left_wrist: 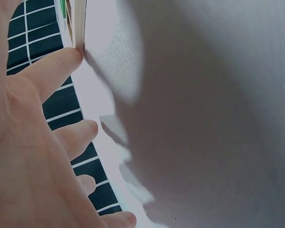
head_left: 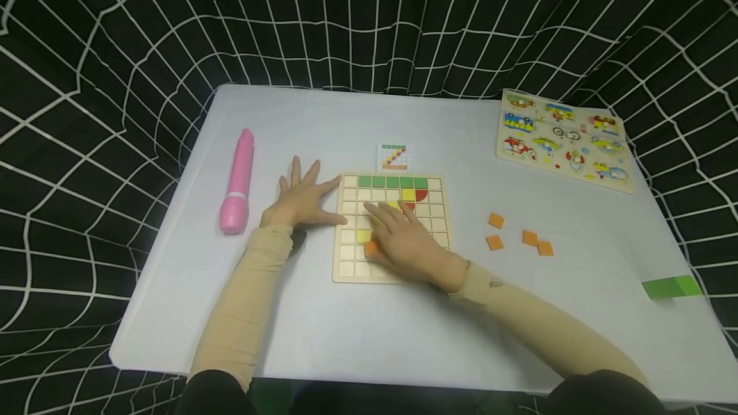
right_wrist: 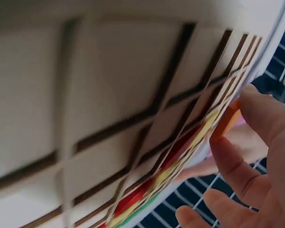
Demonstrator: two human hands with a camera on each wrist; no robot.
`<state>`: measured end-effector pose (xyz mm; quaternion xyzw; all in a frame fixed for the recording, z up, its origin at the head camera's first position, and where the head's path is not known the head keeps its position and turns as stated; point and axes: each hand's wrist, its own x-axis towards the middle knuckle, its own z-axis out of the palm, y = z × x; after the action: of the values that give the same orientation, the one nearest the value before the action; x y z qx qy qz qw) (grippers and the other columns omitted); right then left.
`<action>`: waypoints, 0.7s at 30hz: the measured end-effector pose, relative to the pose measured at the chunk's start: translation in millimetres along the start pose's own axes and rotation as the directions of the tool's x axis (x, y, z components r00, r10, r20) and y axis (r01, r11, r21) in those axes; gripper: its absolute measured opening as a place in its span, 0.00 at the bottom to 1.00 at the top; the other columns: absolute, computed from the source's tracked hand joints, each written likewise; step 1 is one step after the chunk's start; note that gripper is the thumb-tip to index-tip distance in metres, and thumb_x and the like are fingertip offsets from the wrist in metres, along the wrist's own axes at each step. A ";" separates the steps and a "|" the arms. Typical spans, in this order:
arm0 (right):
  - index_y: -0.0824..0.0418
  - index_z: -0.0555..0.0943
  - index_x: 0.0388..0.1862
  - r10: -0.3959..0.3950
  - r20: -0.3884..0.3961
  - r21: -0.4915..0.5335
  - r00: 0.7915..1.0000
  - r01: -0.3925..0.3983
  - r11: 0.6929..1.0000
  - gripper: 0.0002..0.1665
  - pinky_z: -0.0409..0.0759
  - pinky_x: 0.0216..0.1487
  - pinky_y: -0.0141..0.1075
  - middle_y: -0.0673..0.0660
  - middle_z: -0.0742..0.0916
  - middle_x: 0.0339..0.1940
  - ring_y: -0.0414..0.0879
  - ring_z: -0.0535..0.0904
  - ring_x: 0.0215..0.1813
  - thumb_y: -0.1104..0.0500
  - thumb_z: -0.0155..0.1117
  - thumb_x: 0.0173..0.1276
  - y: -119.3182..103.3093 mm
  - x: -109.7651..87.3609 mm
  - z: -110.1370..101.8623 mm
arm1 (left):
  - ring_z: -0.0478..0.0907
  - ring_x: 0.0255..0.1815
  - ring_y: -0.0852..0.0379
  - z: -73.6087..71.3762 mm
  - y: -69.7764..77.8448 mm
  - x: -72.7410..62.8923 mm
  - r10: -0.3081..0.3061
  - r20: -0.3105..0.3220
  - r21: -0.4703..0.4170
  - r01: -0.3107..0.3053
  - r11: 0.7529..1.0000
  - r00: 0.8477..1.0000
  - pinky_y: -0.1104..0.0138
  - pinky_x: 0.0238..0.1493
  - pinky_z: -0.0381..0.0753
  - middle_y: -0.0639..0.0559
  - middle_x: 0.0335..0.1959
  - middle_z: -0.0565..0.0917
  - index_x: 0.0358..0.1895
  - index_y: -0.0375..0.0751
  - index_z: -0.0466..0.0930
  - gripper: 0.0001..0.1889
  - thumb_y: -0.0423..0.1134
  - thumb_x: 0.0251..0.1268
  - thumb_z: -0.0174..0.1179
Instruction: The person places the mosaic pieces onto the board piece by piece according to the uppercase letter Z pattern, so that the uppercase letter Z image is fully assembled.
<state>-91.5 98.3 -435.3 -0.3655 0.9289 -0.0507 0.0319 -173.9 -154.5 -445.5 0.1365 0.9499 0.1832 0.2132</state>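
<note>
A wooden grid board [head_left: 435, 226] lies mid-table, with green squares [head_left: 393, 182] along its top row and yellow and red pieces [head_left: 421, 195] running diagonally. My right hand [head_left: 406, 242] is over the board and pinches an orange square tile [right_wrist: 225, 121] between thumb and forefinger, close over the lower left cells. The hand covers part of the diagonal. My left hand [head_left: 302, 200] is spread on the board's left side, fingers straight, with a fingertip [left_wrist: 75, 56] touching the board's edge. Just beyond the board lies a small pattern card [head_left: 394, 157].
Several loose orange tiles [head_left: 495, 243] lie right of the board. A pink microphone-like object [head_left: 237, 184] is at left, a picture puzzle board [head_left: 565, 139] at back right, and a green block [head_left: 669, 287] by the right edge. Black netted fabric [head_left: 357, 24] surrounds the table.
</note>
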 end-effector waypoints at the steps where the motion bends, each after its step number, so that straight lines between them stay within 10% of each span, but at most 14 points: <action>1: 0.60 0.83 0.45 -0.004 0.001 -0.005 1.000 0.004 1.000 0.22 0.59 0.82 0.65 0.62 0.70 0.82 0.64 0.67 0.80 0.42 0.65 0.73 -2.6 1.7 1.2 | 0.12 0.83 0.31 -0.3 0.2 0.1 0.000 0.000 -0.001 0.000 1.000 1.000 0.26 0.78 0.28 0.40 0.88 0.34 0.83 0.61 0.55 0.54 0.71 0.54 0.68; 21: 0.58 0.91 0.39 -0.014 -0.162 -0.074 0.987 0.002 0.997 0.17 0.62 0.80 0.66 0.56 0.83 0.70 0.61 0.73 0.76 0.44 0.73 0.67 -15.1 10.7 9.9 | 0.11 0.83 0.32 -2.1 1.0 0.4 -0.008 0.005 -0.015 0.008 1.000 1.000 0.26 0.78 0.28 0.40 0.88 0.34 0.83 0.62 0.55 0.54 0.71 0.53 0.69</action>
<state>-88.2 79.3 -443.6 -0.3649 0.9281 -0.0461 -0.0578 -175.1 -154.1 -443.4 0.1314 0.9485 0.1890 0.2175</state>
